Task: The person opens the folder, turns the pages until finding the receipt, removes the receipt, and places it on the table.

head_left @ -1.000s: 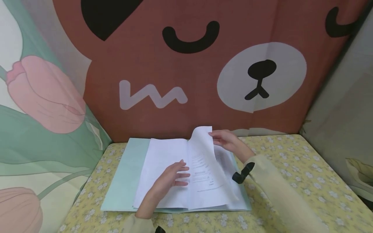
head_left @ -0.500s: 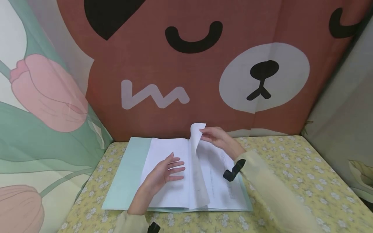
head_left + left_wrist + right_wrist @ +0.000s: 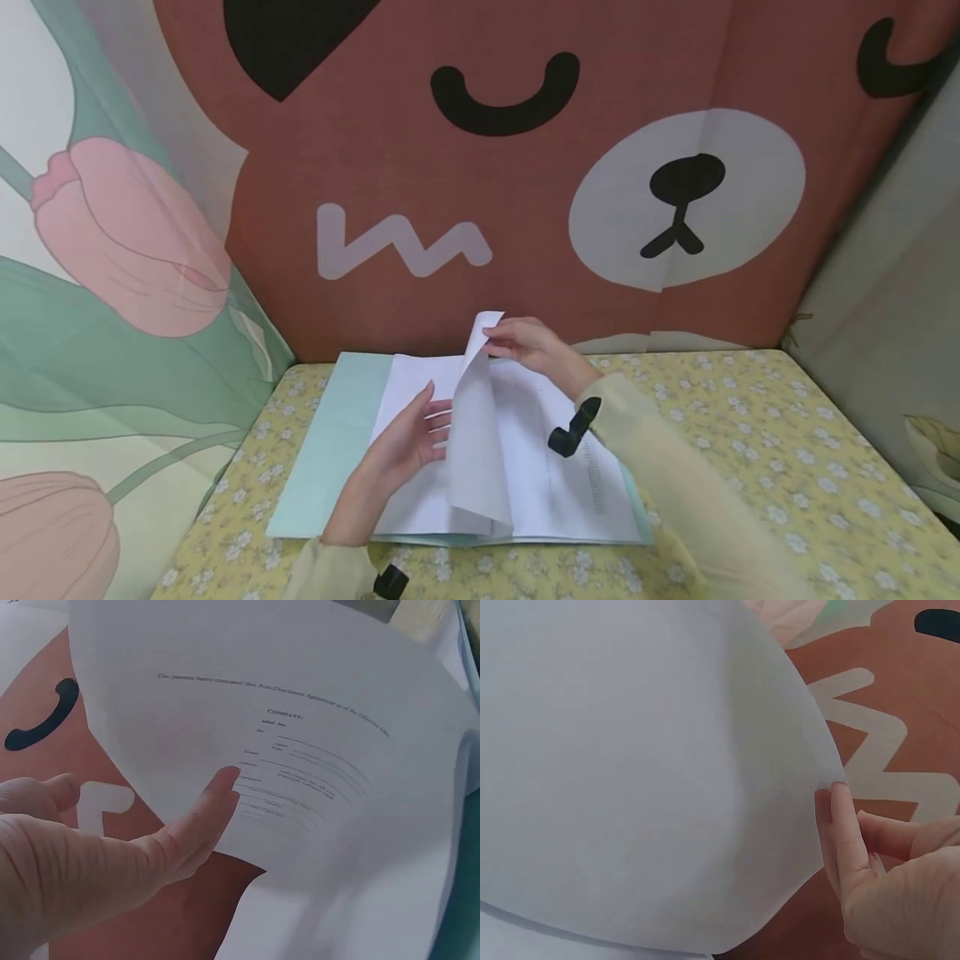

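Observation:
A mint-green folder (image 3: 318, 454) lies spread on the table with white printed sheets in it. One page (image 3: 478, 450) stands raised and curved near the middle, partway over to the left. My right hand (image 3: 532, 343) touches this page near its upper edge; in the right wrist view, straight fingers (image 3: 846, 832) lie against the page edge and the thumb stands apart. Fingers extended, my left hand (image 3: 397, 446) is over the left-hand sheet, its fingertips overlapped by the raised page. Printed lines, including "COMPANY", show on the page (image 3: 300, 735) in the left wrist view.
A yellow flowered cloth covers the table (image 3: 720, 433). Behind it hangs a brown bear backdrop (image 3: 390, 308), close to the folder's far edge. A tulip-patterned curtain (image 3: 142, 250) borders the left side, and a pale curtain (image 3: 892, 292) the right.
The raised page has swung from right to left, uncovering the right-hand sheet. My right hand has moved left with it. My left hand has shifted up and left.

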Demonstrator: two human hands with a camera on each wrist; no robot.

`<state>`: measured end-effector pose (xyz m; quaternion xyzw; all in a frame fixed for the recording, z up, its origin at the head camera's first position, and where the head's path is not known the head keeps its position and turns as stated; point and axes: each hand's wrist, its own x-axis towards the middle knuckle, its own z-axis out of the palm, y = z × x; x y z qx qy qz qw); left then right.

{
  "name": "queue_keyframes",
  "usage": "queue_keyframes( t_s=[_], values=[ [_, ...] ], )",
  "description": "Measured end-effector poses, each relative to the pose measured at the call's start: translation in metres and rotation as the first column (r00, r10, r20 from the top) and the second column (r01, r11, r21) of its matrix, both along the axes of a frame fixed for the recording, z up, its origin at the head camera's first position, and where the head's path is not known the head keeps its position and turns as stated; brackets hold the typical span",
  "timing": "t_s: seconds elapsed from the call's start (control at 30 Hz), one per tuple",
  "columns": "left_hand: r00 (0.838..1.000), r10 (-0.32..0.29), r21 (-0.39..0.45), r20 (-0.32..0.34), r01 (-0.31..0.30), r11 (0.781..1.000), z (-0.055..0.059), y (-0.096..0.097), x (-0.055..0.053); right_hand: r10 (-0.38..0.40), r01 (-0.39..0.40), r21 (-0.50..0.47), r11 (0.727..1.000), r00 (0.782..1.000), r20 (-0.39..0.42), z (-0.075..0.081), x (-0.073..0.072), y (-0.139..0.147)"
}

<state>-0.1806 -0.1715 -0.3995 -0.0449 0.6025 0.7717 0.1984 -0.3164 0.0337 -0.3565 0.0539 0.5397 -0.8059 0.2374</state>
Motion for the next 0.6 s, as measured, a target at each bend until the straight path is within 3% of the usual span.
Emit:
queue_keyframes(
  t_s=[0.3,0.6],
  values=[
    [0.998,0.053,0.054,0.026,-0.055,0.997,0.002,-0.009,0.003,-0.025,0.025,0.017,1.000,1.000,0.011,-0.007,0.002,-0.028],
    [0.999,0.035,-0.102,0.034,-0.031,0.994,-0.006,-0.002,0.008,-0.065,0.065,0.020,0.998,0.998,0.025,-0.014,0.009,-0.052]
  ],
)
